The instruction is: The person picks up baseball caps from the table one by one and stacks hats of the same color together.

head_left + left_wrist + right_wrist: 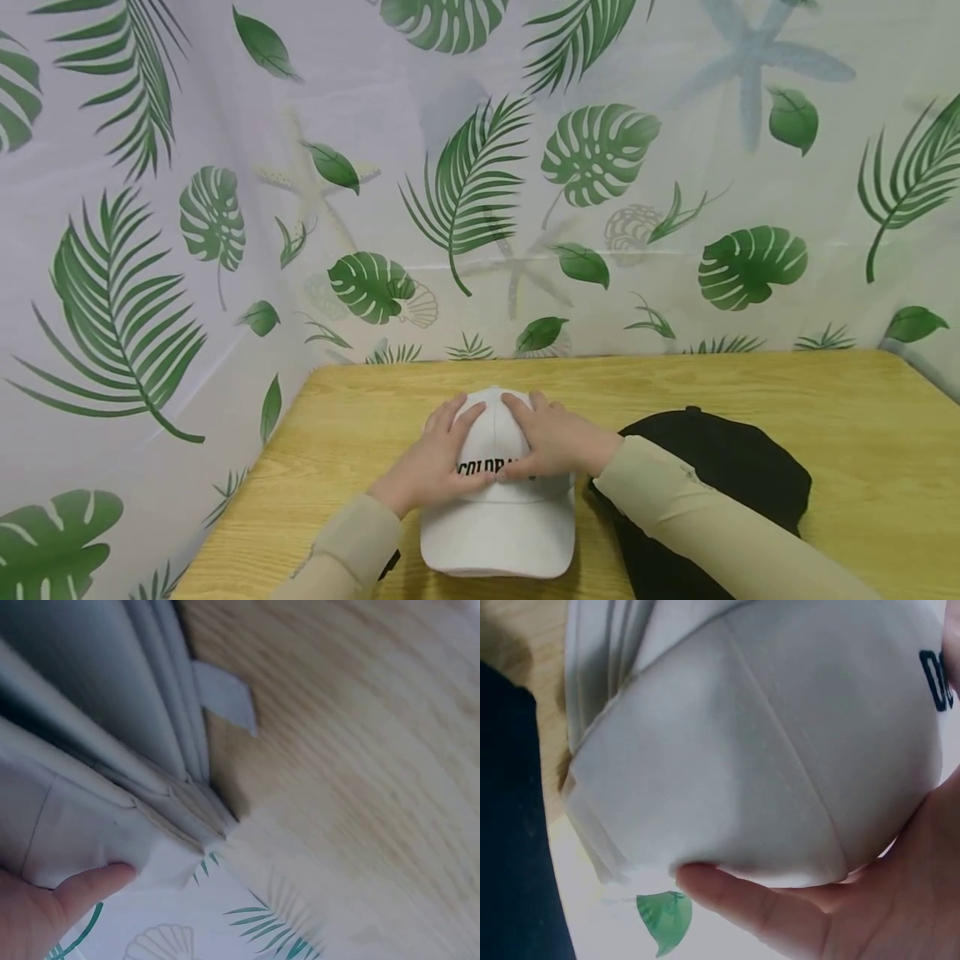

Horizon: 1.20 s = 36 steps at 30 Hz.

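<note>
A white baseball cap [498,533] with black lettering on its front sits on the table, brim toward me. My left hand [435,468] holds the left side of its crown, and my right hand [558,435] holds the right side. Both thumbs meet over the lettering, covering part of it. From the left wrist, several nested white cap layers [161,697] show under the outer one, a small fabric strap [227,694] sticking out beside them. In the right wrist view, fingers [727,896] wrap the crown's edge.
A black cap [723,458] lies to the right, partly under my right sleeve. Beneath everything is a wood-grain table [360,408]. A leaf-printed cloth [480,308] hangs behind it and along the left. Near my left cuff a small black item [390,564] peeks out.
</note>
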Tool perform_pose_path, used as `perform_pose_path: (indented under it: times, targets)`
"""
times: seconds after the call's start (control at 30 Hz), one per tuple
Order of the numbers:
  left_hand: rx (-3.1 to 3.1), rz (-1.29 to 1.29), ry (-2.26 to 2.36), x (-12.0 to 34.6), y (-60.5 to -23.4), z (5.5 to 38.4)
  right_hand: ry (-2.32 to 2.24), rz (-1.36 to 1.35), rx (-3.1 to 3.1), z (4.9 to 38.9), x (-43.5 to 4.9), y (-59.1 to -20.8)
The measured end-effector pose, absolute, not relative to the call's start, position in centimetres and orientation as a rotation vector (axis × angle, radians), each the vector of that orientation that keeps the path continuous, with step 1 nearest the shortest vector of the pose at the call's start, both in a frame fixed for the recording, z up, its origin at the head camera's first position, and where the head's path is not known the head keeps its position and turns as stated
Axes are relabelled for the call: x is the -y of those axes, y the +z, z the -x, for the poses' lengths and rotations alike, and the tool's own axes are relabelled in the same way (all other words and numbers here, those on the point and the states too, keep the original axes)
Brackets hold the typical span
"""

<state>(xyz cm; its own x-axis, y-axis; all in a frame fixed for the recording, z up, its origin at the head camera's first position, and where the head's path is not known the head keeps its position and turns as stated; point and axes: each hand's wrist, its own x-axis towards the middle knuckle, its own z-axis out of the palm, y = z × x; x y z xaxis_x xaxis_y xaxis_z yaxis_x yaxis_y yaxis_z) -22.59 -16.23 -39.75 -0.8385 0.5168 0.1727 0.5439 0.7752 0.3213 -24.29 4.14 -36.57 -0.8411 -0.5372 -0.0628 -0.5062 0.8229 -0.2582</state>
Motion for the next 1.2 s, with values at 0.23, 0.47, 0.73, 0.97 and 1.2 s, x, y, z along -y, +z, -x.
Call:
perform_pose_path:
  times: [0.23,0.47,0.73,0.97,1.2]
  targets:
    - [2.899,0.852,-0.509,15.6,-39.7,22.9,-0.383,0.804,-2.856,24.0,-5.0,-35.8]
    - [2.876,0.831,-0.426,14.8,-37.6,22.1,-0.463,0.893,-2.839,22.2,-8.1,-33.0]
    - [2.788,0.866,-0.39,10.9,-32.9,20.2,-0.459,0.927,-2.961,19.7,-14.4,-30.2]
    - [2.871,1.031,-0.263,5.2,-30.9,18.1,-0.465,0.885,-3.031,18.0,-19.9,-30.9]
    - [3.039,1.108,-0.134,0.3,-31.0,18.2,-0.438,0.783,-3.021,16.4,-24.2,-32.4]
